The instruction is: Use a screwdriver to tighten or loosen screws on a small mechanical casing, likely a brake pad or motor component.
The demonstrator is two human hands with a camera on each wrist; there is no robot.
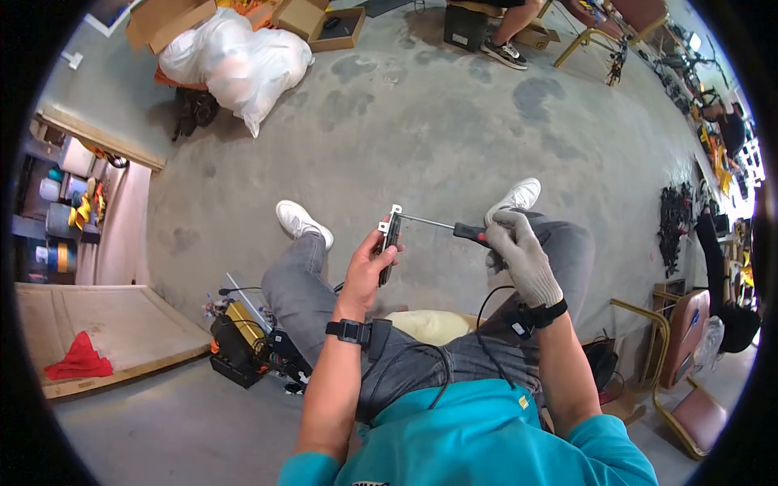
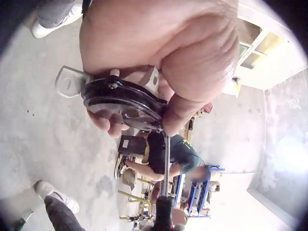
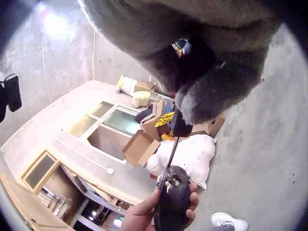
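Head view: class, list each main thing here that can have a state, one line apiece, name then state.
Left hand, bare, gripping the dark part
Right hand, gloved, gripping the screwdriver
Screwdriver, held, its shaft reaching the dark part
Dark part, held in the air
White bag, bulging
Cardboard box with a dark item inside, open
Red cloth, crumpled

The black part (image 2: 130, 96) looks smooth and glossy, the screwdriver shaft (image 1: 427, 221) shiny metal, its handle (image 1: 468, 232) plastic, the glove (image 1: 528, 263) matt cloth.
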